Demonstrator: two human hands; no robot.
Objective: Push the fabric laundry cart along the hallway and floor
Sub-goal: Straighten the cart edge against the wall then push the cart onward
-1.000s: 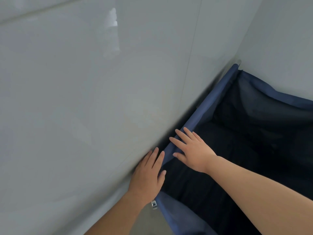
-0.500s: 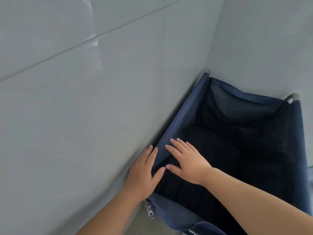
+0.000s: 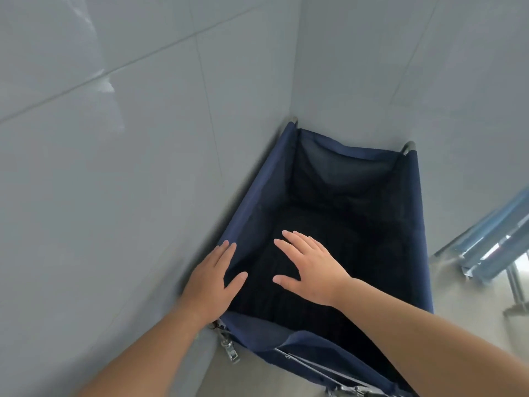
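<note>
Laundry cart [image 3: 416, 224] empty (dark mesh); left hand [image 3: 210, 277] flat on rim, right hand [image 3: 307, 266] spread above.

A single head-worn camera looks steeply down and forward from close above, into the open top of the laundry cart [image 3: 412, 224] wedged in a corner of tiled wall [image 3: 128, 167]. Both forearms enter from the bottom edge.

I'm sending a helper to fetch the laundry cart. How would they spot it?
Look where the two grey tiled walls meet: the laundry cart is pushed into that corner. It is a dark blue fabric bin with metal frame tips, unlike the pale blue metal rack beside it.
</note>
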